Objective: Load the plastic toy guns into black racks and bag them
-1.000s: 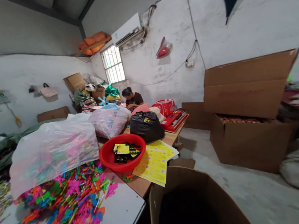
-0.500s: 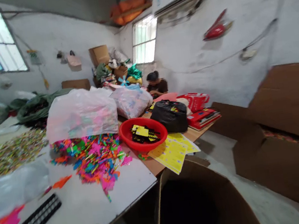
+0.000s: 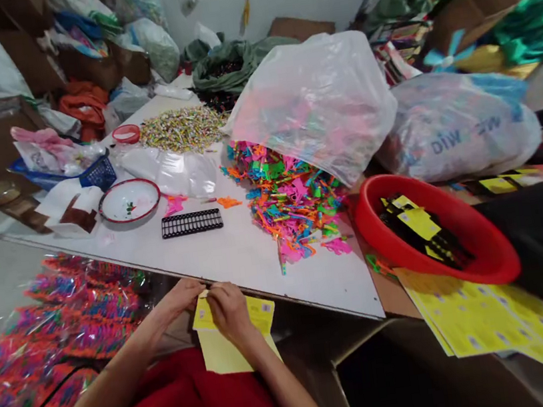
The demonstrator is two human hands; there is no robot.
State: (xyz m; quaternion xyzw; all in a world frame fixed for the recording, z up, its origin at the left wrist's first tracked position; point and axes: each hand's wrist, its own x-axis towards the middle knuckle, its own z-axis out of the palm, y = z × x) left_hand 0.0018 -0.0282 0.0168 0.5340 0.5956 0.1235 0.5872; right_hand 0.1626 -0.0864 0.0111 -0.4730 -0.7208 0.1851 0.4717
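Note:
Close to my body, at the front edge of the white table (image 3: 255, 270), both hands are on a yellow printed card sheet (image 3: 261, 313). The sheet looks creased or folded, with a printed upper strip and a plain lower panel over my lap. My left hand (image 3: 187, 295) pinches its upper left corner. My right hand (image 3: 228, 309) lies across the upper middle with fingers bent onto it; the fingertips are partly hidden. Farther in on the table lies a black slotted plastic rack (image 3: 191, 223), with a pile of small colourful plastic pieces (image 3: 297, 206) to its right.
A red basin (image 3: 502, 262) holds black and yellow packs. Yellow printed sheets (image 3: 474, 320) lie below it, near an open cardboard box (image 3: 341, 355). An enamel plate (image 3: 130, 202), a blue basket (image 3: 104, 173) and a large plastic bag (image 3: 321, 89) stand farther back. Bagged pieces (image 3: 75, 318) cover the floor at left.
My view has swung left and down, bringing my forearms, lap and the left side of the table into sight. Both hands stay on the yellow card sheet.

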